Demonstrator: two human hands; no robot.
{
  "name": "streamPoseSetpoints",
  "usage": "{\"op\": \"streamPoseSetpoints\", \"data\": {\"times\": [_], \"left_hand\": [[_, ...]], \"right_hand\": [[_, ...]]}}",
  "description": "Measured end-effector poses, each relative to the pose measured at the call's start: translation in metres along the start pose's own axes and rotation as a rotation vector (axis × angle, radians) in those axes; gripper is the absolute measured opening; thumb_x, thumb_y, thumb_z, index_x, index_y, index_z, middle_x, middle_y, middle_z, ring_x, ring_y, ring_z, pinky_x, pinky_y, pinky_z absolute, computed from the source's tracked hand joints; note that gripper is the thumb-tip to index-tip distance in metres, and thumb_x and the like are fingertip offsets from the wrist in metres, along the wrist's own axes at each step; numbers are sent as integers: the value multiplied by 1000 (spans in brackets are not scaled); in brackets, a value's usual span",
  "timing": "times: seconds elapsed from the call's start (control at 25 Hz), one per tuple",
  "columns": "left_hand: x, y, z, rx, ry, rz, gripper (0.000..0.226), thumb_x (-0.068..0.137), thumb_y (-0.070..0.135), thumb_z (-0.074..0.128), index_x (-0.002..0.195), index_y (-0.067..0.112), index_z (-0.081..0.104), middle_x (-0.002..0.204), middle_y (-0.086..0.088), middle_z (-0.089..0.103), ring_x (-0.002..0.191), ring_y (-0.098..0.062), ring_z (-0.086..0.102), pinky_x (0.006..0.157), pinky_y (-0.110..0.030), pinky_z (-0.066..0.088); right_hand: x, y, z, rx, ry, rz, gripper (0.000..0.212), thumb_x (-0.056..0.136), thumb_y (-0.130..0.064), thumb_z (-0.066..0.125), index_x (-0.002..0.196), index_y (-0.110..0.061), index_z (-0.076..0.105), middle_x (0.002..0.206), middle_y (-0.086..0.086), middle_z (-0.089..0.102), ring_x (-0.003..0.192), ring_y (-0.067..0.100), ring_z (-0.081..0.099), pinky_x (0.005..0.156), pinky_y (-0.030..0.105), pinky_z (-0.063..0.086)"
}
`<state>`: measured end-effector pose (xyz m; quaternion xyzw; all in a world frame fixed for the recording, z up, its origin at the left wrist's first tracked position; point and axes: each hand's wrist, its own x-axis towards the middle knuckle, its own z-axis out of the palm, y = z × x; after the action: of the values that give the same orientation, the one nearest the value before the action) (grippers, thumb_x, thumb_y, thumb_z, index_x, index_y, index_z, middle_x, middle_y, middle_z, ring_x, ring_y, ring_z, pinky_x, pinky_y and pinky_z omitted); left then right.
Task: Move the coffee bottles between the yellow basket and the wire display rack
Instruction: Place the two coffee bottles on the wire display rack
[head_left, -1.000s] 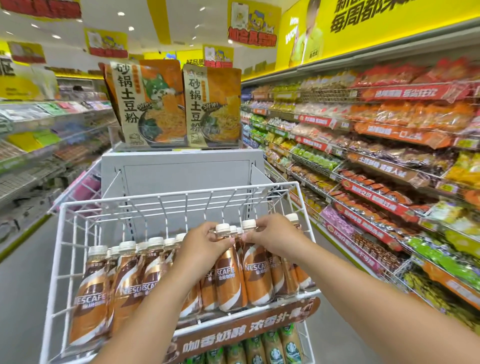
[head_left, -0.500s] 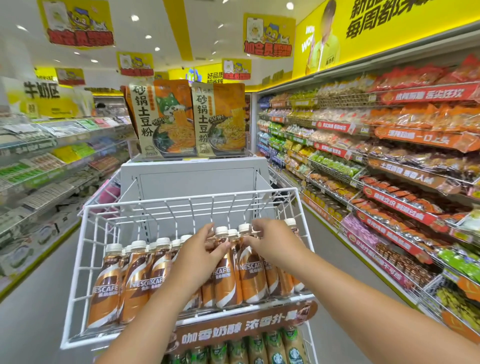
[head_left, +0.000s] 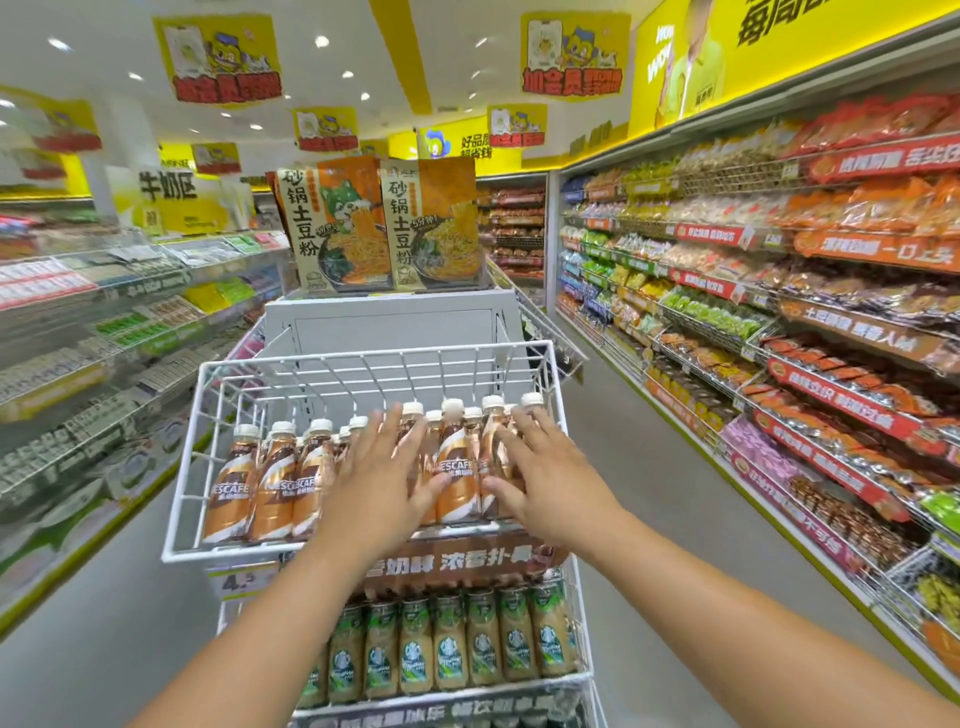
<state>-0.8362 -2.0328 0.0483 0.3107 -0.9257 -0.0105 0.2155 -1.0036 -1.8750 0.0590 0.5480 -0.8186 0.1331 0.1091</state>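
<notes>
A white wire display rack stands in the aisle in front of me. Its top tier holds several brown Nescafe coffee bottles with white caps, standing upright along the front. My left hand and my right hand are both spread with straight fingers just in front of the middle bottles, one bottle showing between them. Neither hand holds anything. Whether the fingertips touch the bottles I cannot tell. No yellow basket is in view.
The rack's lower tier holds several green-labelled Starbucks bottles. Behind the rack a grey stand carries two big noodle packs. Stocked shelves line the right side of the aisle, more shelves the left.
Both hands have let go of the bottles they gripped by the necks and now lie spread open in front of them. The camera has tilted up and drawn back.
</notes>
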Motion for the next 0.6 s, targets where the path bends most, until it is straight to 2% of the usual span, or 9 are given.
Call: {"op": "streamPoseSetpoints", "data": {"times": [0.08,0.12,0.28,0.4,0.6], "left_hand": [[-22,23,-4,70,22,16,79,93,76,20,160,41,-3,167,7,-22,154,-19,-21,119,-45,-11],[-34,34,-5,89,19,20,78,94,75,20,159,41,-3,166,6,-23,153,-19,-23,117,-42,-14],[-83,76,-1,106,-34,32,77,96,74,22,161,40,-2,166,4,-24,152,-19,-26,122,-43,-12],[-109,107,-2,135,-49,57,78,95,76,17,161,38,-3,167,1,-22,152,-19,-27,124,-42,-12],[-150,156,-3,101,-51,196,82,93,78,16,162,35,5,171,-1,-7,155,-21,-17,126,-45,-4]], "right_hand": [[-27,9,-1,-12,-5,9,79,102,-66,32,165,-22,13,173,0,-6,159,23,-10,128,42,1],[-41,12,-2,-5,-13,14,81,101,-69,29,165,-23,12,173,-1,-9,159,23,-12,129,43,1],[-107,27,-6,-15,-89,43,97,85,-80,4,165,-26,3,173,1,-12,159,26,-11,129,49,7],[-154,38,-14,1,-85,100,112,71,-86,-18,164,-27,1,173,2,-10,158,26,-13,129,49,4],[-240,46,-39,-50,-84,217,107,74,-80,-13,165,-26,-2,173,2,-6,159,27,-9,129,47,3]]}}
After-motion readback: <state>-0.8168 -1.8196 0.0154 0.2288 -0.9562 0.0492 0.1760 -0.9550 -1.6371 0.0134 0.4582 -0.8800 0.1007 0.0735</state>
